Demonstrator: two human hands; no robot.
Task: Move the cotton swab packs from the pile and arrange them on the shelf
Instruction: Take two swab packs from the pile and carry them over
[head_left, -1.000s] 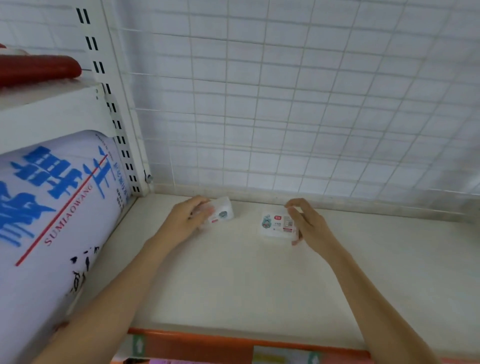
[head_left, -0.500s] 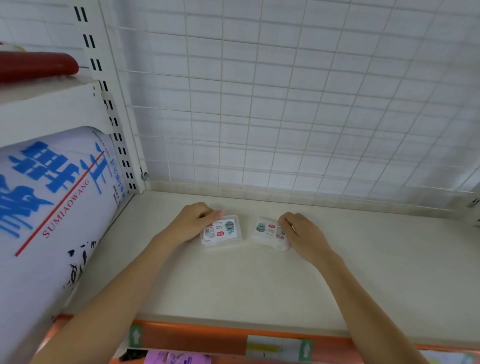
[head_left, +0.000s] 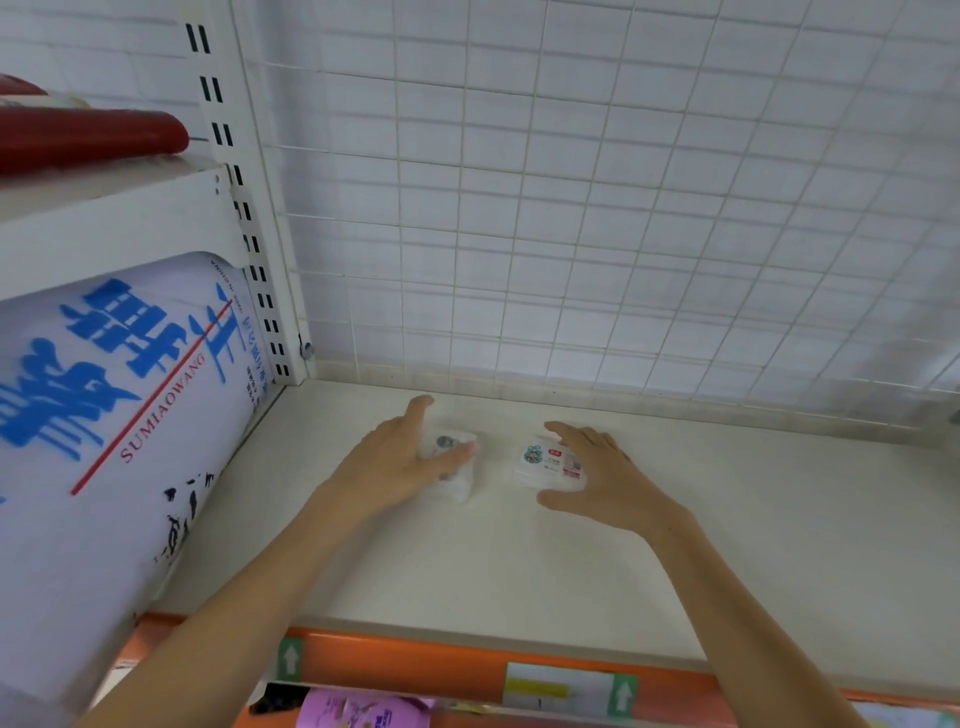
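Two small clear cotton swab packs with printed labels are on the cream shelf (head_left: 519, 561), side by side near the back. My left hand (head_left: 395, 460) grips the left pack (head_left: 457, 467), thumb across its top and a finger behind it; this pack is blurred and looks tilted off the shelf. The right pack (head_left: 543, 462) lies flat, label up. My right hand (head_left: 610, 478) is spread over its right end, with fingers past the far edge and thumb by the near edge. The pile of packs is out of view.
A white wire grid (head_left: 597, 208) backs the shelf. A large white bag with blue lettering (head_left: 119, 415) fills the left bay beyond the slotted upright (head_left: 249, 208). An orange price rail (head_left: 467, 670) runs along the shelf's front edge. A red object (head_left: 88, 140) lies on the upper left shelf.
Both packs were brought together on the shelf. The left pack lay flat half a second ago and now tilts in my left hand. My right hand has spread and slid to the right.
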